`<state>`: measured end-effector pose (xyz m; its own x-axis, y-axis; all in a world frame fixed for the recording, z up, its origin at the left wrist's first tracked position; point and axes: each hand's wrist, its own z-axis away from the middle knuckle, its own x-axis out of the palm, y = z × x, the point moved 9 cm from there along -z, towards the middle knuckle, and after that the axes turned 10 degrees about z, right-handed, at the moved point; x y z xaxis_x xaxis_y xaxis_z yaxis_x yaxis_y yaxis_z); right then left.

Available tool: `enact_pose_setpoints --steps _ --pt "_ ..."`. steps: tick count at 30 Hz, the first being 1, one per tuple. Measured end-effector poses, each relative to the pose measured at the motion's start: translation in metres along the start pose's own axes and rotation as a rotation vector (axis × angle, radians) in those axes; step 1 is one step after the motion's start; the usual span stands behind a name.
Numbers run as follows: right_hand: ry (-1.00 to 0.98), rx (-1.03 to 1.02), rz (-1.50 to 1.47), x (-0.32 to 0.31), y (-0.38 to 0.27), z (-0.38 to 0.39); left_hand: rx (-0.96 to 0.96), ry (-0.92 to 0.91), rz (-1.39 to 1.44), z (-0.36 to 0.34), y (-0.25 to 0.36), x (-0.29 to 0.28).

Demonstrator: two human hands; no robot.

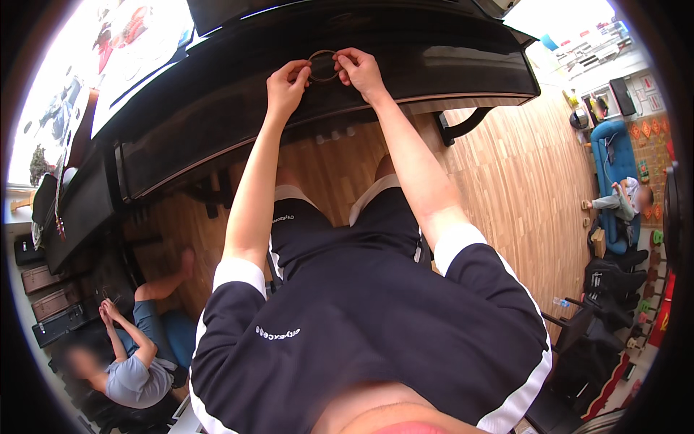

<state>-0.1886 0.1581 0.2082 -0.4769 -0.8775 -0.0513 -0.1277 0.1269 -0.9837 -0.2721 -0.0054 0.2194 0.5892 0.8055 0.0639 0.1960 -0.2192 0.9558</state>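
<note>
A thin, brownish-gold ring (323, 80), which looks like a loop of coiled wire or string, is held up between my hands. My left hand (288, 84) pinches its left side with the fingertips. On the opposite side, my right hand (359, 71) grips the rim between thumb and fingers. Both hands are above a long, glossy black piece of furniture (210, 90) that resembles a piano with its lid closed. The inside of the loop shows only the dark surface behind it. My fingers hide parts of the ring's two sides.
A black curved leg (463, 127) stands under the furniture's right end. At lower left another person (141, 372) sits holding something thin, near stacked cases (54, 300). On the far right, someone (626, 199) sits on a blue sofa (611, 148), with black bags (607, 282) nearby.
</note>
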Motion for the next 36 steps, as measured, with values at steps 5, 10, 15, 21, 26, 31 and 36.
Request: enact_pose_setpoints --steps 5,10,15,21,26,31,36 --pt "0.089 -0.107 0.002 -0.004 -0.004 0.010 0.058 -0.010 -0.078 0.014 0.008 0.004" --pt "0.074 -0.169 0.129 0.002 -0.015 0.018 0.034 0.062 0.052 0.014 0.004 -0.008" --pt "0.062 -0.134 0.318 0.008 -0.019 0.021 0.087 0.106 0.078 0.014 0.009 -0.011" --pt "0.076 -0.217 0.370 0.009 -0.019 0.018 0.093 0.108 0.065 0.015 0.011 -0.009" --pt "0.116 -0.160 0.322 0.007 -0.018 0.020 0.062 0.064 0.008 0.017 0.009 -0.005" --pt "0.140 -0.153 0.283 0.006 -0.020 0.020 0.080 0.059 0.011 0.017 0.013 -0.003" --pt "0.145 -0.156 0.293 0.006 -0.019 0.019 0.060 0.011 -0.011 0.017 0.012 0.000"
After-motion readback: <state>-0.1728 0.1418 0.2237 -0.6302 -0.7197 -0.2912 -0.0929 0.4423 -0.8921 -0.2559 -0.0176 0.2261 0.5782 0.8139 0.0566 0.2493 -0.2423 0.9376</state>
